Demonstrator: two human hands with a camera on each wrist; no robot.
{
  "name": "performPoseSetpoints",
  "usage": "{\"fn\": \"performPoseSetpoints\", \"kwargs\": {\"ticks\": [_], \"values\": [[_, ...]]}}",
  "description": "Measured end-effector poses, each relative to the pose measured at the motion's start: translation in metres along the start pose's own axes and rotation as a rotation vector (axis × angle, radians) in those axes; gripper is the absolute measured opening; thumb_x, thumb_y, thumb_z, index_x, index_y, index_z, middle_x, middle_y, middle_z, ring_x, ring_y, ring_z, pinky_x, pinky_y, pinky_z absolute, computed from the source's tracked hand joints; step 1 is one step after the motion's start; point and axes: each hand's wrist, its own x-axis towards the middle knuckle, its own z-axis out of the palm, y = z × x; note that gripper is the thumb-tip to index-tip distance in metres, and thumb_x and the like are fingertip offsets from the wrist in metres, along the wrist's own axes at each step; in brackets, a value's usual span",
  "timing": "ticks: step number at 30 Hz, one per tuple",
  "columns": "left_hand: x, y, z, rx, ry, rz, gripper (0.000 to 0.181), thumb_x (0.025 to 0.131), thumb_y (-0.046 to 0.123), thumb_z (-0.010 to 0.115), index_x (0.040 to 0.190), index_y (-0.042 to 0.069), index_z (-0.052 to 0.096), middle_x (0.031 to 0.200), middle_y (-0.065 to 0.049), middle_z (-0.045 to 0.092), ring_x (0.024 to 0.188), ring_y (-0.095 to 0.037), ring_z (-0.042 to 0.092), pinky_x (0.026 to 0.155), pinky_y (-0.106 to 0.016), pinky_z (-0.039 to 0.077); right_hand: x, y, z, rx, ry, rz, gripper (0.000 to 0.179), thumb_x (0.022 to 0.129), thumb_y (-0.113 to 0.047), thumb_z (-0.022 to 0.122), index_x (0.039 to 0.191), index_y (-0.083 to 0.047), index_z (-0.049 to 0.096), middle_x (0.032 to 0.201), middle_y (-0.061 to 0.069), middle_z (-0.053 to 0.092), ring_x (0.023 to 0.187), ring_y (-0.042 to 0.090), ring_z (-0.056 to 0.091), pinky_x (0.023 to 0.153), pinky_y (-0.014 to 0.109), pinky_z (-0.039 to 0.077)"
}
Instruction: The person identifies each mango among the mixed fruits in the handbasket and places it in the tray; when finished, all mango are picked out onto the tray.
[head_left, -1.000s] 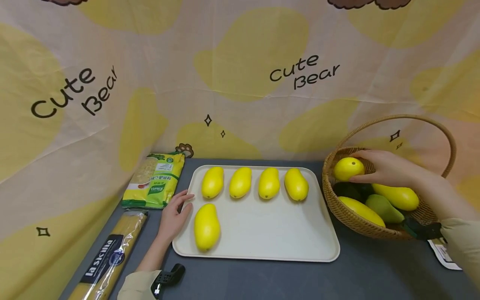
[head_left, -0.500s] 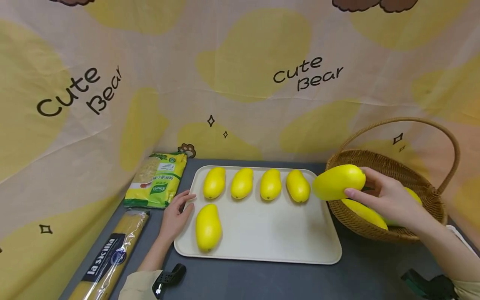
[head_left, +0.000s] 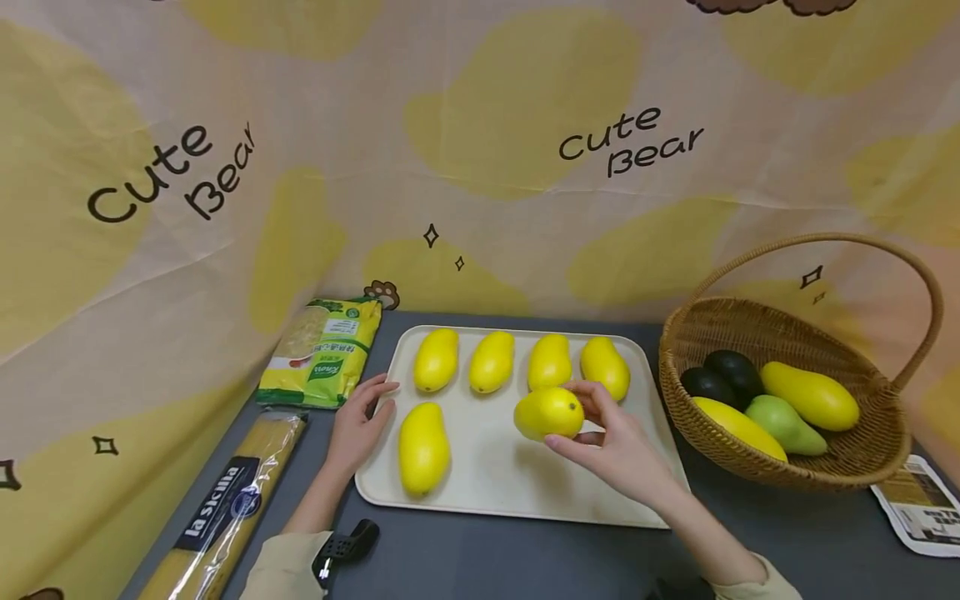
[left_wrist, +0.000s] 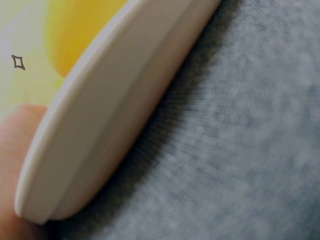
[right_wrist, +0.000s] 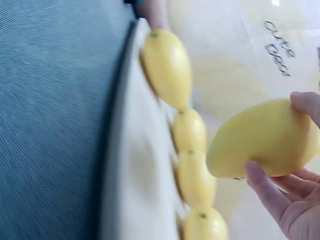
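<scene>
My right hand point(head_left: 613, 446) pinches a yellow mango point(head_left: 548, 413) between thumb and fingers, above the middle of a cream tray point(head_left: 487, 502). In the right wrist view, the held mango point(right_wrist: 262, 140) is tilted and clear of the tray. Several other mangoes lie on the tray: a back row, including the back-left mango point(head_left: 436, 359), and one front-left mango point(head_left: 423, 448). At the tray's left side, my left hand point(head_left: 360, 425) rests with its fingers on the rim. The left wrist view shows the tray's side wall point(left_wrist: 105, 110) up close, with part of that hand behind it.
A wicker basket point(head_left: 795, 471) at right holds two dark avocados point(head_left: 723, 379), a green pear point(head_left: 785, 425) and two yellow mangoes point(head_left: 810, 396). Left of the tray lie a yellow-green Knorr bag point(head_left: 321, 354) and a spaghetti pack point(head_left: 225, 504). A printed card point(head_left: 922, 508) lies beside the basket.
My right hand has lifted a mango out of the basket and carried it left over the tray. My left hand has stayed at the tray's left rim.
</scene>
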Motion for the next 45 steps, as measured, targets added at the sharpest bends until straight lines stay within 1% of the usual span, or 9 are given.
{"fn": "performPoseSetpoints", "kwargs": {"ticks": [3, 6, 13, 16, 21, 28, 35, 40, 45], "values": [[0.001, 0.0, 0.001, -0.001, -0.001, 0.001, 0.028, 0.096, 0.009, 0.061, 0.123, 0.004, 0.066, 0.143, -0.012, 0.049, 0.131, -0.028, 0.047, 0.106, -0.041, 0.04, 0.005, 0.009, 0.023, -0.053, 0.009, -0.09, 0.064, 0.08, -0.028, 0.082, 0.133, -0.018, 0.049, 0.123, 0.003, 0.062, 0.109, 0.019, 0.061, 0.076, 0.024, 0.056], [0.001, 0.0, 0.001, -0.005, -0.006, 0.003, 0.028, 0.096, 0.009, 0.06, 0.123, 0.004, 0.066, 0.143, -0.012, 0.049, 0.132, -0.027, 0.046, 0.106, -0.041, 0.04, 0.008, 0.014, 0.039, -0.101, 0.009, -0.175, 0.063, 0.077, -0.021, 0.084, 0.132, -0.019, 0.051, 0.123, -0.003, 0.061, 0.11, 0.017, 0.059, 0.074, 0.023, 0.056], [0.001, -0.002, 0.001, -0.012, 0.004, -0.001, 0.027, 0.096, 0.009, 0.06, 0.122, 0.004, 0.066, 0.143, -0.013, 0.049, 0.132, -0.028, 0.046, 0.106, -0.042, 0.04, 0.016, 0.019, 0.059, -0.343, -0.027, -0.342, 0.066, 0.074, -0.018, 0.086, 0.129, -0.01, 0.05, 0.123, -0.001, 0.059, 0.112, 0.014, 0.057, 0.081, 0.023, 0.055], [0.001, -0.002, 0.001, -0.016, 0.005, -0.005, 0.028, 0.096, 0.009, 0.06, 0.122, 0.004, 0.066, 0.143, -0.013, 0.049, 0.132, -0.028, 0.045, 0.107, -0.042, 0.039, 0.018, 0.019, 0.063, -0.45, -0.045, -0.383, 0.07, 0.073, -0.02, 0.086, 0.131, -0.006, 0.05, 0.126, 0.003, 0.059, 0.111, 0.015, 0.058, 0.087, 0.028, 0.054], [0.0, -0.001, 0.001, -0.024, 0.007, -0.003, 0.027, 0.096, 0.008, 0.06, 0.122, 0.004, 0.066, 0.143, -0.013, 0.049, 0.132, -0.028, 0.046, 0.106, -0.041, 0.04, 0.019, 0.019, 0.068, -0.573, -0.109, -0.38, 0.075, 0.072, -0.021, 0.086, 0.134, -0.008, 0.048, 0.13, 0.003, 0.057, 0.117, 0.015, 0.054, 0.099, 0.033, 0.048], [0.0, -0.001, 0.0, -0.028, 0.007, -0.003, 0.027, 0.096, 0.008, 0.06, 0.123, 0.004, 0.066, 0.143, -0.013, 0.049, 0.132, -0.027, 0.046, 0.106, -0.04, 0.04, 0.016, 0.019, 0.072, -0.599, -0.175, -0.388, 0.07, 0.071, -0.022, 0.086, 0.129, -0.013, 0.047, 0.135, 0.003, 0.053, 0.123, 0.017, 0.05, 0.101, 0.034, 0.046], [0.0, -0.003, 0.0, -0.03, 0.005, -0.009, 0.028, 0.096, 0.009, 0.06, 0.123, 0.005, 0.066, 0.144, -0.012, 0.048, 0.132, -0.027, 0.045, 0.106, -0.041, 0.04, 0.009, 0.024, 0.071, -0.609, -0.182, -0.402, 0.069, 0.072, -0.037, 0.085, 0.128, -0.015, 0.049, 0.139, 0.005, 0.05, 0.127, 0.019, 0.049, 0.102, 0.036, 0.045], [0.0, -0.003, 0.0, -0.028, 0.005, -0.008, 0.027, 0.096, 0.009, 0.06, 0.123, 0.005, 0.066, 0.143, -0.012, 0.048, 0.132, -0.027, 0.045, 0.106, -0.04, 0.04, 0.005, 0.026, 0.069, -0.573, -0.221, -0.386, 0.068, 0.075, -0.048, 0.081, 0.129, -0.018, 0.05, 0.144, 0.004, 0.045, 0.127, 0.018, 0.05, 0.101, 0.037, 0.046], [0.0, -0.003, 0.001, -0.027, 0.008, -0.014, 0.027, 0.096, 0.009, 0.06, 0.123, 0.005, 0.066, 0.143, -0.012, 0.048, 0.132, -0.027, 0.046, 0.106, -0.041, 0.04, 0.001, 0.027, 0.068, -0.523, -0.221, -0.389, 0.064, 0.079, -0.053, 0.076, 0.127, -0.019, 0.051, 0.145, 0.001, 0.044, 0.126, 0.016, 0.05, 0.1, 0.036, 0.047]]}}
